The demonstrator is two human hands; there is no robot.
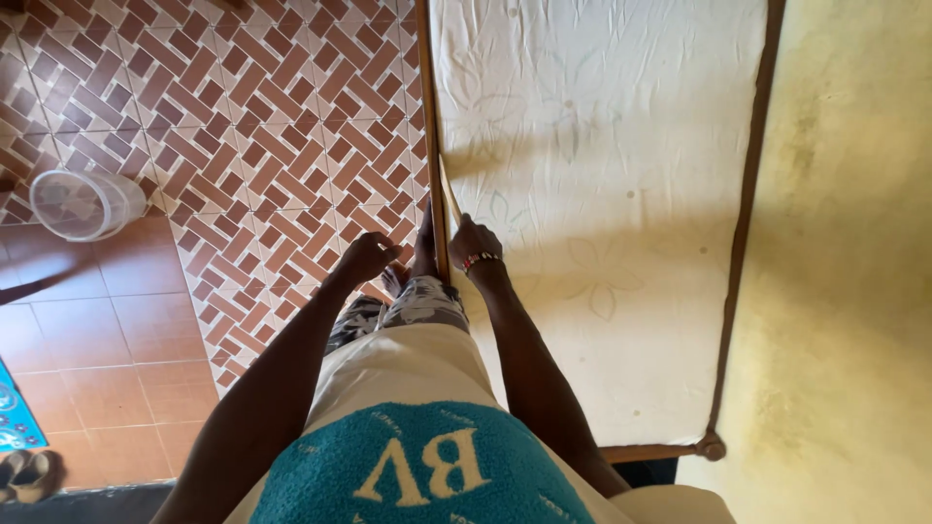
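I stand at the side of a bed covered by a cream bedsheet [602,146] with faint flower prints, inside a brown wooden bed frame [748,194]. My right hand [473,243], with a beaded bracelet on the wrist, rests on the near edge of the bed with its fingers closed on the sheet's edge. My left hand [367,257] hangs just left of the frame's side rail, fingers curled, with nothing visible in it. My knee in patterned shorts [419,301] is right against the rail.
A clear plastic bucket [83,204] stands on the patterned tile floor [252,116] at the left. Sandals [29,474] and a blue mat [15,417] lie at the lower left. A yellow wall [854,243] runs along the bed's far side.
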